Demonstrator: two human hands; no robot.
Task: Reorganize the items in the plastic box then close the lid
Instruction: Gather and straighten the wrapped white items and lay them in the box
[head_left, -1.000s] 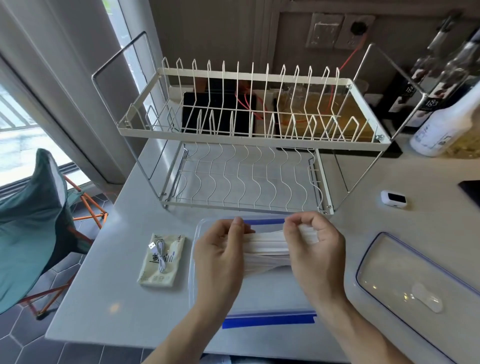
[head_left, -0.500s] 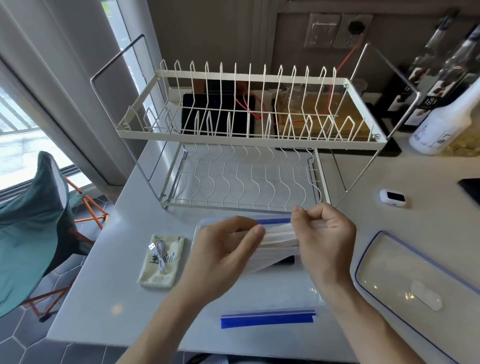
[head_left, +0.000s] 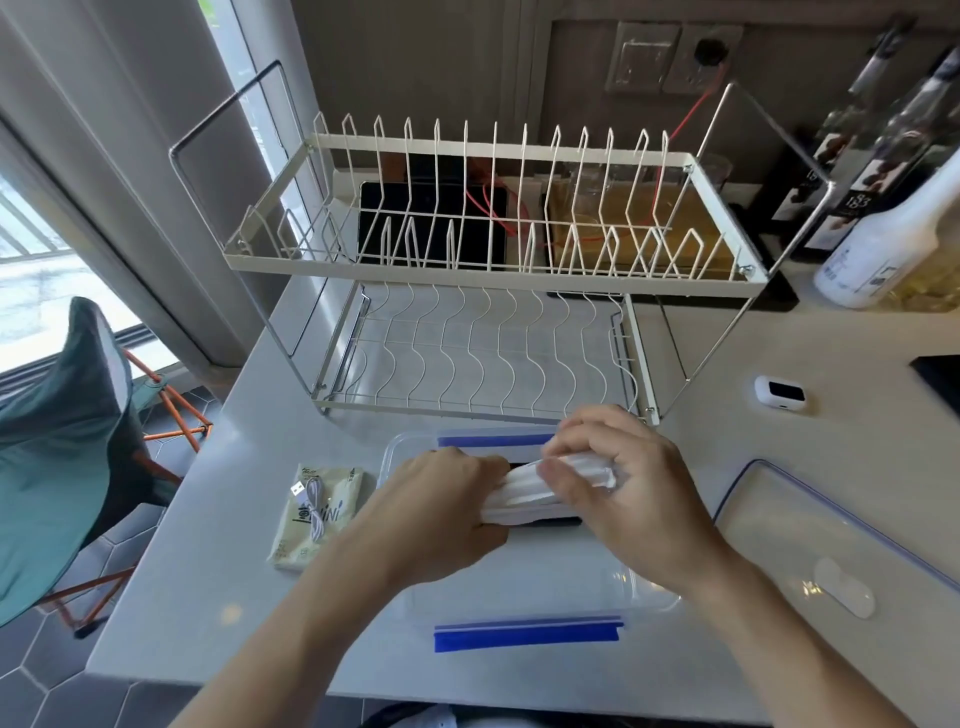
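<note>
Nearest edge of the white counter (head_left: 218, 545): blue latch flap (head_left: 527, 633) of the clear plastic box (head_left: 644, 597), lying flat toward the person. Box is open and sits centred in front of them.

Both hands are over the box, working one stack of white folded masks (head_left: 524, 499). Left hand (head_left: 441, 512) grips the stack's left end, fingers curled around it. Right hand (head_left: 623, 488) has fingers and thumb curled round the right end, knuckles up. Stack sits level, just above or in the box; can't tell if it touches the bottom. Something dark shows beneath the stack, too hidden to identify.

Second blue latch flap (head_left: 493, 440) on the far rim of the box.

Left of the box, just beside it: beige packet (head_left: 317, 514) flat on the counter, white USB cable (head_left: 311, 506) coiled on top.

Right of the box: the clear lid (head_left: 852, 566), blue-edged, lying flat on the counter, apart from the box.

Behind the box: white two-tier wire dish rack (head_left: 488, 270), both tiers bare. Small white device (head_left: 779, 394) with a dark face to the rack's right.

Far right: white spray bottle (head_left: 883, 249) and dark glass bottles (head_left: 852, 171). Through the rack: black tablet-like panel (head_left: 431, 223) with red wire (head_left: 691, 117) running up to a wall socket.

Off the counter, left: green folding chair (head_left: 57, 441) with orange legs, by the window.
</note>
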